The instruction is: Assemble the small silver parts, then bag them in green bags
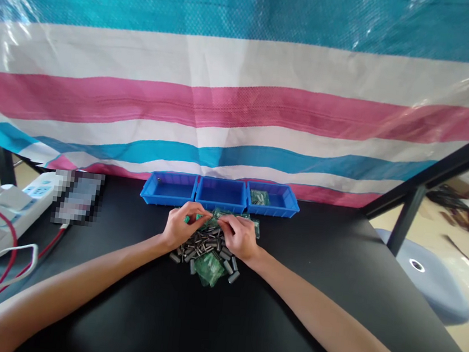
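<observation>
My left hand (181, 227) is closed in a pinch, with bits of a small green plastic bag (188, 219) showing at its fingers. Facing it, my right hand (241, 236) pinches near the same green plastic; what lies between its fingertips is too small to make out. Both hands are just above a pile of metal parts (205, 244), a mix of grey cylinders and thin screw-like pieces. At the pile's front lies a green plastic packet (209, 269). More green packets (256, 226) lie behind and beside the right hand.
Three blue bins stand in a row behind the pile: a left bin (168, 202) with a tiny piece inside, a middle bin (219, 206) and a right bin (275, 211) holding green packets. A power strip (21, 225) with cables occupies the left. A grey stool (437, 287) stands at right.
</observation>
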`<state>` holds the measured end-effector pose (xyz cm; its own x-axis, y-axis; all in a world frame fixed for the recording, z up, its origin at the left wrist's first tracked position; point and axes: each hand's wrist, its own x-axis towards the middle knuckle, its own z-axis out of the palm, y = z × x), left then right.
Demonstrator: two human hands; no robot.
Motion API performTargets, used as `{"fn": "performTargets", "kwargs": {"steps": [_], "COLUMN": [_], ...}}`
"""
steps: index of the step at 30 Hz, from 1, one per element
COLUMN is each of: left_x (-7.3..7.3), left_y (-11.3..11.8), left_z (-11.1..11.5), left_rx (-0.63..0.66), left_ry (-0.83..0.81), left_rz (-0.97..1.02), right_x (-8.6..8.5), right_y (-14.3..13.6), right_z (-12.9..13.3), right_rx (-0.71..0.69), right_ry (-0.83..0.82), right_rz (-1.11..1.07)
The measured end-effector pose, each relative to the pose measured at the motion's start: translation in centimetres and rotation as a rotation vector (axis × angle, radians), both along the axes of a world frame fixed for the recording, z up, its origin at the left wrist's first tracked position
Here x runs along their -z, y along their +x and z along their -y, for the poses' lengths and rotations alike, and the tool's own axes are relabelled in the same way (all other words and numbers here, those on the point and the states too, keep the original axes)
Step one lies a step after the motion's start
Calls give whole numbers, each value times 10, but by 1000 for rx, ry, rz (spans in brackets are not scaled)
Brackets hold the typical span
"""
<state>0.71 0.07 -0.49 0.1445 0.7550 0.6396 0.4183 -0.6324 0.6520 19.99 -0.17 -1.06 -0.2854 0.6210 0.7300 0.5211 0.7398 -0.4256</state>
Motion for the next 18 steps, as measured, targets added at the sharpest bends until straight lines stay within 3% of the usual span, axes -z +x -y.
{"fn": "performTargets", "kwargs": {"steps": [18], "left_x": [2], "left_y": [-1], "left_z": [1], "left_rx": [-8], "left_ry": [5], "left_rz": [-9], "right_x": [6], "right_y": [0], "right_z": [-2], "right_rx": [15], "right_ry": [-31], "right_rz": [43]}}
